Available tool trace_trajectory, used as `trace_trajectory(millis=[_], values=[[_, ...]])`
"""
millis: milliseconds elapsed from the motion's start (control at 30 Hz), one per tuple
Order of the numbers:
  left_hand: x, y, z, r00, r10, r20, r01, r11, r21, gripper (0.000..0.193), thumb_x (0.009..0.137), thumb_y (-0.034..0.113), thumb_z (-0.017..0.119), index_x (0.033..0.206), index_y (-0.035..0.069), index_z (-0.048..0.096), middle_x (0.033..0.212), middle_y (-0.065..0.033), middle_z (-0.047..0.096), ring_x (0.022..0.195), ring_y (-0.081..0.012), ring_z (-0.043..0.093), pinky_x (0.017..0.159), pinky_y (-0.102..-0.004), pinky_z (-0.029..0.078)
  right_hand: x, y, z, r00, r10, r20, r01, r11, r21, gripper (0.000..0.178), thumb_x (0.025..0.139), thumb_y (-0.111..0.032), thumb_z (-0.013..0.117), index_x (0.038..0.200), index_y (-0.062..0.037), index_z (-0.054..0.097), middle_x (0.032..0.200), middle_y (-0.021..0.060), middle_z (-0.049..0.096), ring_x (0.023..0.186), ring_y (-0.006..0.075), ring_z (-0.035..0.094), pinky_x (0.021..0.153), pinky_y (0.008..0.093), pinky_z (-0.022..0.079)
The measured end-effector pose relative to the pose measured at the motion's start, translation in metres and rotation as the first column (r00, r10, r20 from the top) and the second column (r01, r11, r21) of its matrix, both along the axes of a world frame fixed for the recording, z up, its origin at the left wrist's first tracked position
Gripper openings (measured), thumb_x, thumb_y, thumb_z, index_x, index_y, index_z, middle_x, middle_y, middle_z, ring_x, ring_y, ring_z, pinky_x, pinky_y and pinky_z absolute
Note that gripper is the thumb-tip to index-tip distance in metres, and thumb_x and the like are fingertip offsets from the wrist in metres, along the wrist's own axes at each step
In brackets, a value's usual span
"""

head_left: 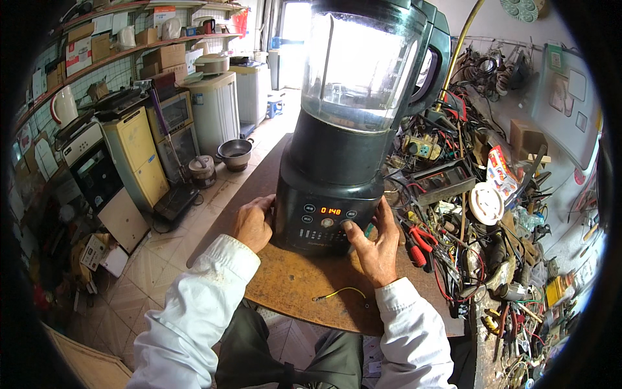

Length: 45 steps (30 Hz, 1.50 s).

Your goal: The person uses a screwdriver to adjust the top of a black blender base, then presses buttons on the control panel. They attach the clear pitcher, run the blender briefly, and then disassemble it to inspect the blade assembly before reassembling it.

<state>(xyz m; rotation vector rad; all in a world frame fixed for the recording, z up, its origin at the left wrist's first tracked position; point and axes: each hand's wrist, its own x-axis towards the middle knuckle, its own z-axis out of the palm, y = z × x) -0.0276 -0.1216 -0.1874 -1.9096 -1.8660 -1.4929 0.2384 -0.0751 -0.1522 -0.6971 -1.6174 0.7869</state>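
A brown table stands beside a heap of tools and cables in a crowded room. On the table sits a black blender, its clear jar on top, between a person's two hands. The left hand rests against the base's left side, fingers partly hidden; whether it grips cannot be told. The right hand spans the right front corner, thumb at the panel, fingers apart from it along the side. Red-handled pliers lie to the right, a yellow wire in front; an orange display glows.

Bright doorway beyond pale tiled floor, crowded shelves left, whitish wall right.
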Motion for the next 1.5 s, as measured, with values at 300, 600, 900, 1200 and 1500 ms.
trace_trajectory(millis=[300,600,900,1200,1500], values=[[-0.001,0.001,-0.001,1.000,-0.006,-0.005,0.006,1.000,-0.001,0.033,0.089,-0.007,0.056,0.119,0.000,0.071,0.112,-0.0226,0.072,0.102,-0.0403,0.071,0.088,-0.0428,0.057,0.000,0.001,-0.003,1.000,0.001,-0.012,0.000,1.000,0.003,0.087,0.081,-0.022,0.084,0.152,0.0055,0.040,0.145,0.0224,0.053,0.131,0.0287,0.054,0.111,0.0413,0.043],[-0.002,0.001,-0.002,1.000,0.009,-0.011,-0.010,1.000,-0.024,0.032,0.090,-0.004,0.058,0.119,0.002,0.071,0.114,-0.0207,0.073,0.102,-0.0396,0.071,0.089,-0.0436,0.057,0.000,-0.004,0.003,0.998,0.051,-0.039,-0.052,0.998,-0.023,0.087,0.082,-0.020,0.083,0.153,0.0045,0.039,0.147,0.0202,0.051,0.130,0.0272,0.055,0.109,0.0399,0.045],[-0.001,0.003,-0.003,1.000,-0.010,0.009,0.010,1.000,-0.024,0.032,0.091,-0.007,0.056,0.118,0.000,0.072,0.115,-0.0223,0.073,0.104,-0.0389,0.072,0.089,-0.0409,0.058,0.000,-0.002,0.000,0.999,0.042,-0.032,-0.043,0.999,-0.012,0.087,0.084,-0.023,0.083,0.153,0.0048,0.038,0.147,0.0213,0.051,0.131,0.0282,0.053,0.111,0.0411,0.043],[-0.001,0.001,0.000,0.998,-0.046,0.045,0.046,0.999,0.003,0.032,0.090,-0.007,0.059,0.120,-0.001,0.071,0.114,-0.0236,0.072,0.104,-0.0378,0.072,0.091,-0.0404,0.057,0.004,0.007,-0.011,0.999,0.034,-0.016,-0.033,0.999,0.028,0.077,0.092,-0.027,0.073,0.152,0.0063,0.039,0.149,0.0226,0.049,0.136,0.0303,0.049,0.114,0.0424,0.038],[0.000,0.002,-0.003,0.999,-0.017,0.028,0.016,1.000,0.015,0.034,0.090,-0.007,0.057,0.119,0.002,0.072,0.110,-0.0213,0.073,0.101,-0.0386,0.072,0.088,-0.0404,0.057,0.007,0.007,-0.011,0.996,0.045,-0.081,-0.040,0.997,0.066,0.053,0.106,-0.020,0.044,0.150,0.0087,0.042,0.149,0.0223,0.050,0.140,0.0306,0.046,0.119,0.0387,0.031]])
